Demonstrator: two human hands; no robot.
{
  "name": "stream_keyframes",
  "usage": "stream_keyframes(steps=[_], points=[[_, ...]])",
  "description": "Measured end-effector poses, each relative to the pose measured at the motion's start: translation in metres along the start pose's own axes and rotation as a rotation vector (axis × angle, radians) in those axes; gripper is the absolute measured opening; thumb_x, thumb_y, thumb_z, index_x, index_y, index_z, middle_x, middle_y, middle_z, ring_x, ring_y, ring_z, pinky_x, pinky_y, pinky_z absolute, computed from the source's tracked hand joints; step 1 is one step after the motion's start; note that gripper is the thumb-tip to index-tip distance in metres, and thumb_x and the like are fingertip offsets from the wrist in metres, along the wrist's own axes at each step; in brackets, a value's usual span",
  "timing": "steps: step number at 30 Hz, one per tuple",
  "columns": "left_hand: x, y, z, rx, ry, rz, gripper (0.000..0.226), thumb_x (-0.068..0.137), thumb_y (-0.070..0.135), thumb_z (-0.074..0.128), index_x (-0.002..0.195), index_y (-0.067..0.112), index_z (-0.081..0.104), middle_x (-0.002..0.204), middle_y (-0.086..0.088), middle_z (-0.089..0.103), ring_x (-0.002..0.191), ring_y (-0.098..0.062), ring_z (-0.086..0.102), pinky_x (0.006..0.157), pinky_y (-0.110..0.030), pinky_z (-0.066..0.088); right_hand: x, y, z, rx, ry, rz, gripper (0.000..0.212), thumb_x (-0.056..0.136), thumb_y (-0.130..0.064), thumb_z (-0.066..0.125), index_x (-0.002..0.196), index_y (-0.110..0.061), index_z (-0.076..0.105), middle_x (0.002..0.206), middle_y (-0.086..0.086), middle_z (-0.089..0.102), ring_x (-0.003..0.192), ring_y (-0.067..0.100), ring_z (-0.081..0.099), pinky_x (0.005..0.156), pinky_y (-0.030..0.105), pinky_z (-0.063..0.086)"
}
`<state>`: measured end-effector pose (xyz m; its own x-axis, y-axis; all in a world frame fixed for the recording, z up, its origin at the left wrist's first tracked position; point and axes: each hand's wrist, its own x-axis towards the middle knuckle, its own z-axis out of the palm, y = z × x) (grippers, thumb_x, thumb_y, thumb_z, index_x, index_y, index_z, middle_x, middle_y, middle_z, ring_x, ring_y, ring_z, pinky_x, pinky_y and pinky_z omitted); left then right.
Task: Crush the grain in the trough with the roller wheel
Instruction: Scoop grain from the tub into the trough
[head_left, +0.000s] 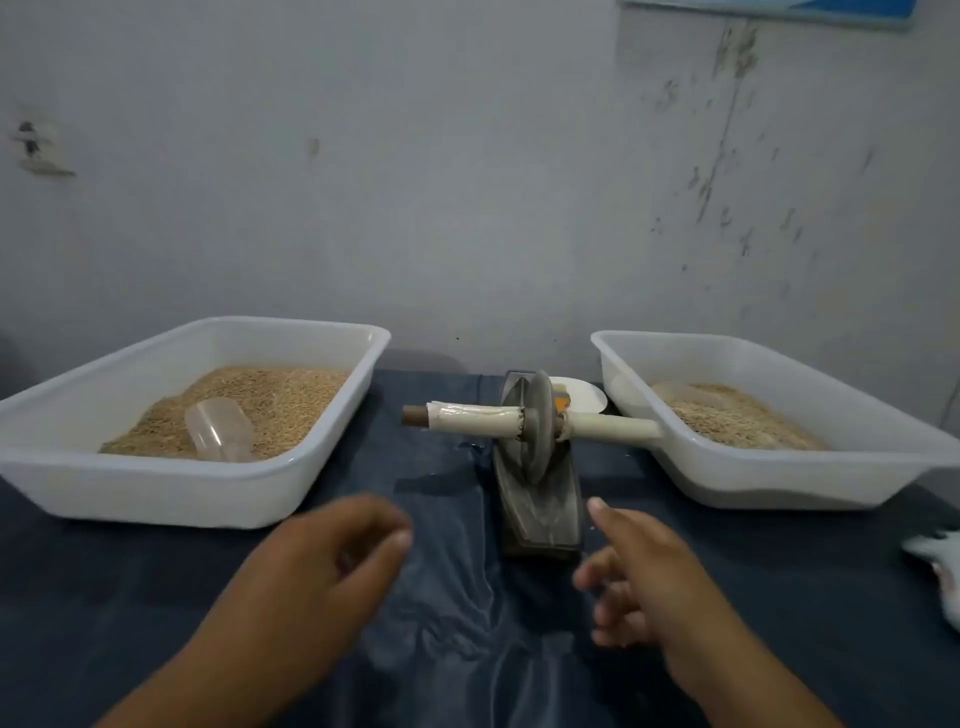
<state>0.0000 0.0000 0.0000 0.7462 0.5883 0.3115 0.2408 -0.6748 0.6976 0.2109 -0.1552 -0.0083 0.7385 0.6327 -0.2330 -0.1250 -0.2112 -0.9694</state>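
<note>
My left hand (332, 561) hovers loosely curled above the table, thumb and fingertips close but pinching nothing. My right hand (644, 577) is out too, index finger straight and pointing toward the trough, the other fingers bent under, holding nothing. Both are near the table's front edge, short of the tool.

Just ahead of my right fingertip sits the trough (540, 512), a narrow, dark, boat-shaped channel running away from me along the middle of the table (431, 597). The roller wheel (535, 426) stands upright in it, a thick grey disc with a thin rim, looking like stone or metal, so I judge it heavy and rigid. Whether grain lies in the channel, I cannot tell from here.

Its axle handle (475, 418) runs crosswise through the hub: the left half wrapped in pale tape with a brown wooden end showing, the right half plain pale and reaching to the rim of the right tray. Those two halves are where I'd take hold, one hand each side; the taped part should give grip, the bare side may be slicker.

Further out, the left tray (291, 483) holds grain (291, 395) and a clear plastic scoop (221, 428); the right tray (779, 475) holds a paler heap. A small white dish (584, 397) sits behind the wheel.
</note>
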Motion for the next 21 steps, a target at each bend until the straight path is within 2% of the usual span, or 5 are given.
stream_keyframes(steps=[4, 8, 12, 15, 21], points=[[0.088, 0.005, 0.021, 0.299, 0.247, 0.21, 0.03, 0.086, 0.029, 0.065, 0.114, 0.035, 0.059, 0.107, 0.02, 0.057, 0.098, -0.002, 0.053, 0.089, -0.023, 0.044, 0.031, -0.015, 0.016, -0.007, -0.157, 0.213, 0.046, 0.094, -0.057, 0.052, 0.112, -0.016, 0.059, 0.076, 0.017, 0.074, 0.045, 0.022, 0.06, 0.048, 0.031, 0.053], [0.164, -0.01, 0.047, 0.664, 0.153, 0.312, 0.061, 0.082, 0.026, 0.067, 0.137, 0.028, 0.043, 0.134, 0.006, 0.047, 0.123, -0.019, 0.042, 0.103, -0.035, 0.036, 0.046, -0.014, 0.019, 0.026, -0.213, 0.265, 0.035, 0.096, -0.043, 0.057, 0.114, -0.013, 0.057, 0.073, 0.018, 0.071, 0.044, 0.021, 0.059, 0.043, 0.027, 0.05], [0.209, -0.017, 0.072, 0.852, -0.054, 0.292, 0.075, 0.084, 0.035, 0.061, 0.148, 0.032, 0.022, 0.149, 0.006, 0.032, 0.142, -0.021, 0.02, 0.118, -0.047, 0.01, 0.05, -0.008, 0.021, 0.198, -0.219, 0.255, 0.016, 0.097, -0.019, 0.058, 0.112, -0.014, 0.058, 0.066, 0.016, 0.065, 0.039, 0.021, 0.055, 0.038, 0.027, 0.048], [0.22, -0.019, 0.079, 0.873, -0.206, 0.208, 0.064, 0.085, 0.031, 0.059, 0.142, 0.031, 0.028, 0.138, 0.0, 0.044, 0.133, -0.025, 0.035, 0.116, -0.053, 0.013, 0.052, -0.007, 0.023, 0.207, -0.195, 0.234, 0.015, 0.094, -0.009, 0.056, 0.109, -0.012, 0.058, 0.06, 0.013, 0.063, 0.039, 0.022, 0.053, 0.037, 0.027, 0.048], [0.211, -0.029, 0.074, 0.846, -0.109, 0.247, 0.049, 0.087, 0.024, 0.059, 0.13, 0.03, 0.037, 0.121, 0.002, 0.046, 0.114, -0.022, 0.043, 0.099, -0.039, 0.03, 0.045, -0.007, 0.034, 0.194, -0.19, 0.22, 0.016, 0.094, -0.007, 0.055, 0.107, -0.013, 0.062, 0.058, 0.013, 0.063, 0.038, 0.024, 0.053, 0.037, 0.027, 0.047]])
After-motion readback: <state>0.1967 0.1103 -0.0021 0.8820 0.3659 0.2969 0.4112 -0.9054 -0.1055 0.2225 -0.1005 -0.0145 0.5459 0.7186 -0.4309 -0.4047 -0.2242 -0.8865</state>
